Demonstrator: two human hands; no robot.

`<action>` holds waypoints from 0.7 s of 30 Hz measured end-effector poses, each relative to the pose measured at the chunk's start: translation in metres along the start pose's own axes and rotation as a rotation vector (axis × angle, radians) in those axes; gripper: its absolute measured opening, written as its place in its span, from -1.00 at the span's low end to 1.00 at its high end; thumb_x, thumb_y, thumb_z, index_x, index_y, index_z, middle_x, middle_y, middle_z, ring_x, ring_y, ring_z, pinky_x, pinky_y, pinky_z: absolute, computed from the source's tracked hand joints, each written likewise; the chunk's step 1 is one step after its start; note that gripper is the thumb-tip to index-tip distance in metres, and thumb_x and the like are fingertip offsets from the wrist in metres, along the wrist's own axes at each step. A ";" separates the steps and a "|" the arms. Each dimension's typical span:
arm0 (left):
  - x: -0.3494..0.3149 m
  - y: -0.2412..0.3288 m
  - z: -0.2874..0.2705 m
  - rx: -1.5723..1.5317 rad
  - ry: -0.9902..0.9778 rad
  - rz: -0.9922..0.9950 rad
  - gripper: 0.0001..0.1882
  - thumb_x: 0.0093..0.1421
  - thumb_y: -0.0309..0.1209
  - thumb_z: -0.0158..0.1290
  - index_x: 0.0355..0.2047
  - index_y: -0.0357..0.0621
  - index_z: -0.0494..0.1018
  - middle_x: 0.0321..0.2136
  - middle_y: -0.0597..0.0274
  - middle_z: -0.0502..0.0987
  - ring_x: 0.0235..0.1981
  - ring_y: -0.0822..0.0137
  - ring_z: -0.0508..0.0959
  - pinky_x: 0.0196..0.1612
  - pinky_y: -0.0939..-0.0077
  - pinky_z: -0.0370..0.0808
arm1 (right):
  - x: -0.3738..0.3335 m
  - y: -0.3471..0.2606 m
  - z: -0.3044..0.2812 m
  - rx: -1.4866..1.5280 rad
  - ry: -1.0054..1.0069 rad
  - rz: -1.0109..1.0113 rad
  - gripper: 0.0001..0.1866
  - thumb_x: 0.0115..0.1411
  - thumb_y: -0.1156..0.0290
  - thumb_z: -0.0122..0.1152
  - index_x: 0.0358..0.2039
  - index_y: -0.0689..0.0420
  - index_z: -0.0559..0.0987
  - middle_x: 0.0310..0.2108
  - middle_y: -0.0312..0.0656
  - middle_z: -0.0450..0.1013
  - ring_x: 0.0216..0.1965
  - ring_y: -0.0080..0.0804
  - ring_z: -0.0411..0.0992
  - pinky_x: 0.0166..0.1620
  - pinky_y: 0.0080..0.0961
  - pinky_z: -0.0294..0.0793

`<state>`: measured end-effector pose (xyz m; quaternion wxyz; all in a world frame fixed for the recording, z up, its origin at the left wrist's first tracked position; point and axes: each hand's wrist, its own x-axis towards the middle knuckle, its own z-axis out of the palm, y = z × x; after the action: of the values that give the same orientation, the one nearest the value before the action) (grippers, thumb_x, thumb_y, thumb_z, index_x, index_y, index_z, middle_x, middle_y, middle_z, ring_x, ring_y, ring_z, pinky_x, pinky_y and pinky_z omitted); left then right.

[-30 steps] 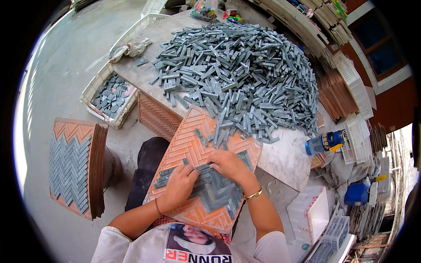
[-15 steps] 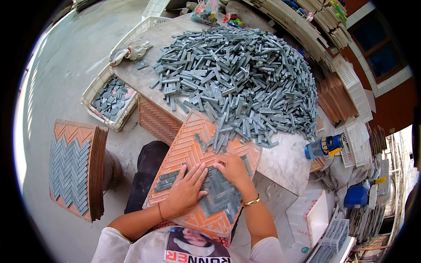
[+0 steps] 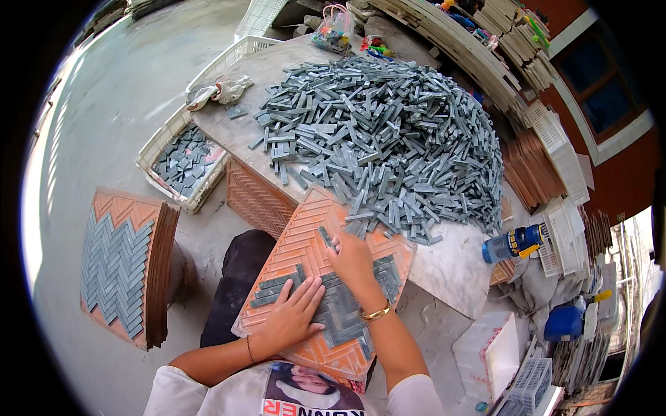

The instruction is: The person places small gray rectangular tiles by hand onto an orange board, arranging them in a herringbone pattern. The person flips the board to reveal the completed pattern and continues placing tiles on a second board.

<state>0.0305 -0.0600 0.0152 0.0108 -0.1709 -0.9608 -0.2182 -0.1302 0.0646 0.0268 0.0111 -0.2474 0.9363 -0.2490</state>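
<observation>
An orange moulded tray (image 3: 277, 322) with herringbone slots rests tilted over my lap, its far end against the table. Grey stone strip tiles (image 3: 347, 315) fill much of its middle and right side in a zigzag pattern. My left hand (image 3: 295, 315) lies flat on the tiles at the left, fingers spread. Further up the tray, the fingers of my right hand (image 3: 352, 260) pinch one loose grey strip tile (image 3: 325, 237). Just beyond, a big heap of the same strips (image 3: 388, 132) covers the table.
The pale stone tabletop (image 3: 451, 267) shows around the heap. A blue bottle (image 3: 513, 243) lies at right. Stacked trays topped with a tiled one (image 3: 114, 267) stand at left. A white basket (image 3: 201, 197) holds flat grey pieces; a white foam box (image 3: 485, 353) sits lower right.
My right hand has moved up the tray from the laid tiles to the loose strip and closed on it. My left hand stays flat on the tiles. The whole view has shifted slightly.
</observation>
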 end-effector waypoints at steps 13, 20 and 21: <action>-0.007 -0.026 -0.021 -0.080 0.168 -0.158 -0.33 0.08 -0.34 0.10 0.19 -0.34 0.19 0.22 -0.06 0.19 0.28 0.04 0.14 0.32 0.11 -0.02 | -0.048 -0.038 0.012 0.195 -0.072 0.021 -0.77 -0.02 0.42 0.29 -0.35 0.21 0.48 -0.46 -0.07 0.46 -0.44 -0.12 0.46 -0.37 -0.29 0.45; 0.004 -0.029 -0.030 -0.046 0.145 -0.103 -0.34 0.12 -0.29 0.08 0.19 -0.32 0.19 0.22 -0.04 0.20 0.29 0.08 0.14 0.32 0.12 -0.02 | -0.041 -0.030 -0.002 0.325 -0.101 -0.024 -0.78 0.03 0.41 0.30 -0.36 0.24 0.51 -0.56 -0.11 0.47 -0.53 -0.26 0.48 -0.41 -0.40 0.45; 0.007 -0.030 -0.029 -0.024 0.131 -0.087 -0.33 0.13 -0.26 0.07 0.19 -0.32 0.19 0.23 -0.03 0.20 0.29 0.09 0.14 0.33 0.11 -0.02 | -0.037 -0.024 -0.004 0.314 -0.009 0.010 -0.77 0.04 0.39 0.30 -0.36 0.24 0.51 -0.56 -0.11 0.48 -0.53 -0.26 0.48 -0.42 -0.40 0.44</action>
<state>0.0125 -0.0950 0.0296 0.0622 -0.1143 -0.9618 -0.2409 -0.0870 0.0659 0.0375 0.0550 -0.2392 0.8869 -0.3914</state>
